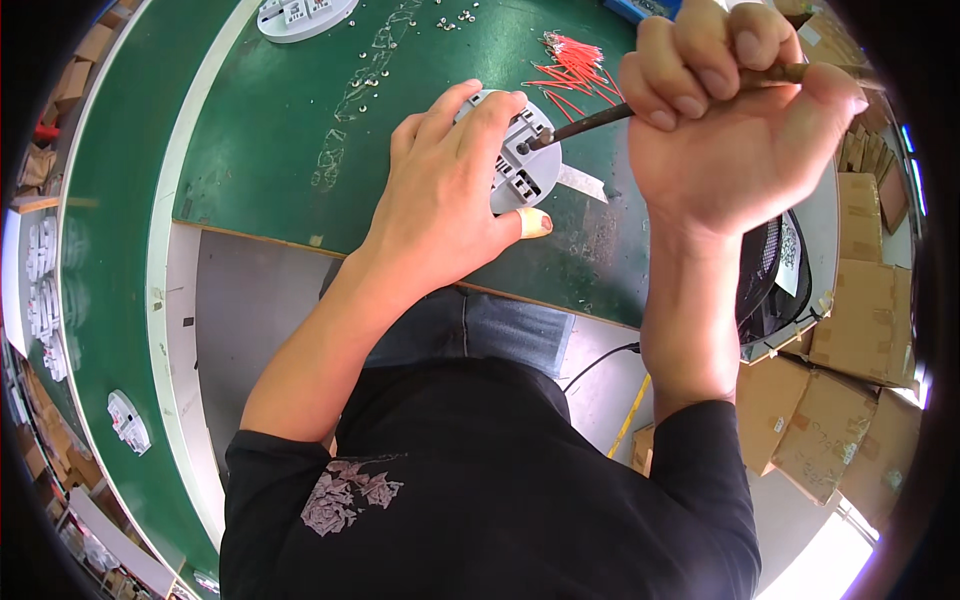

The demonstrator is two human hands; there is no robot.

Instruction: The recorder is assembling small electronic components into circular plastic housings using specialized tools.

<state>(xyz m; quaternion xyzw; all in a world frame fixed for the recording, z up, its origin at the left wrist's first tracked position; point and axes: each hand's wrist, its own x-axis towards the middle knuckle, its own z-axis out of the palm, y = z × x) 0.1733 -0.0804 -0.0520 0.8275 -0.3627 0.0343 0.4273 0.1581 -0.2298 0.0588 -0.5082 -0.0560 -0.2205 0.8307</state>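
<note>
Resting hand, left (440, 190): laid flat, fingers spread, on the round white part (520, 165); nothing is gripped.
Right hand (735, 110): fisted around a dark screwdriver (590, 122), tip set on the part.
Part: on the green bench (270, 150).
Red wires (570, 65): piled at 1 o'clock of the part.

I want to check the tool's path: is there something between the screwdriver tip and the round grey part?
Nothing visible. The screwdriver, gripped in the right hand, already has its tip on the round grey part. The left hand covers only the part's left side.
</note>
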